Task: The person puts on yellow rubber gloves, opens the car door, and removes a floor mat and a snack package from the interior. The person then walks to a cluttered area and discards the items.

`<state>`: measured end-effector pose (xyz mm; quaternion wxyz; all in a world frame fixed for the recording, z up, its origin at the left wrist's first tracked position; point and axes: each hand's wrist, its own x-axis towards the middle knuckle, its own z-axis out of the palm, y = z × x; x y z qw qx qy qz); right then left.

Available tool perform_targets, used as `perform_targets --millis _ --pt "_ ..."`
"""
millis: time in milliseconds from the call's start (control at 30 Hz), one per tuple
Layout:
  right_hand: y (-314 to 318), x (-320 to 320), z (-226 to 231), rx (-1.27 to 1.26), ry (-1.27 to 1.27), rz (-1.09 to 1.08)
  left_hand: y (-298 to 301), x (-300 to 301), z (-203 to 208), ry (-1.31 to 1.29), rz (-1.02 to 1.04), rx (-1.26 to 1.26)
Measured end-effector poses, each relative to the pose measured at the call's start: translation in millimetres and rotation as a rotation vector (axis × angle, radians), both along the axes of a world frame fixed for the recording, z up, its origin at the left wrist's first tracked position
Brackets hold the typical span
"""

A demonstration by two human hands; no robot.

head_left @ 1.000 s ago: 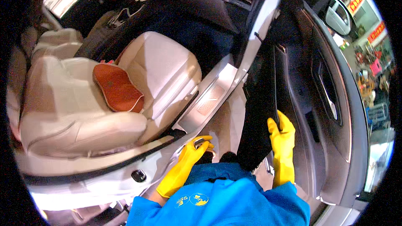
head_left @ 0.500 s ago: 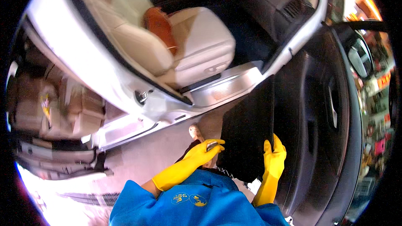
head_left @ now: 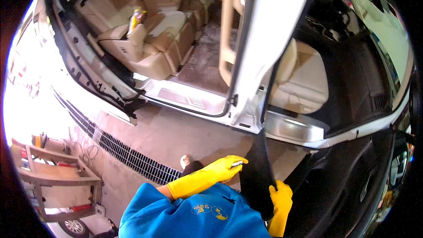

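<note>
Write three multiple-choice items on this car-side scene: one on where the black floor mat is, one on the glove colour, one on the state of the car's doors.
1. Where is the black floor mat?
A. On the rear seat
B. Held on edge between the two gloved hands, outside the car
C. Lying over the floor drain grate

2. What colour are the gloves?
A. Yellow
B. Red
C. Green

3. How do the car's side openings stand?
A. Both shut
B. Only the rear one open
C. Both open, showing beige seats

Answers:
1 B: the left hand touches the mat's near side and the right hand grips its lower edge, above the concrete.
2 A: both gloves are bright yellow.
3 C: the rear seats and the front seat show through open doorways.
</note>
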<state>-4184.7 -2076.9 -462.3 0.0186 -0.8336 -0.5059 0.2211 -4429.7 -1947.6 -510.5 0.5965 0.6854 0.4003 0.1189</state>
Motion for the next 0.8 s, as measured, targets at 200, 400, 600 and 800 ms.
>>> perform_targets --millis 200,400,600,800 --pt "43.7 -109.0 -13.1 -0.068 0.027 0.464 5.5 -97.2 12.5 -0.015 0.054 0.318" --pt "93.3 -238.3 -29.6 -0.027 0.103 0.856 -7.7 -228.4 28.0 0.101 0.123 0.500" --pt "139.0 -375.5 -31.4 -0.075 0.139 1.128 -32.6 -357.9 35.4 0.326 0.341 0.301" --pt "170.4 -494.0 -41.1 -0.045 0.225 1.348 -42.5 -449.3 26.1 0.509 0.649 0.277"
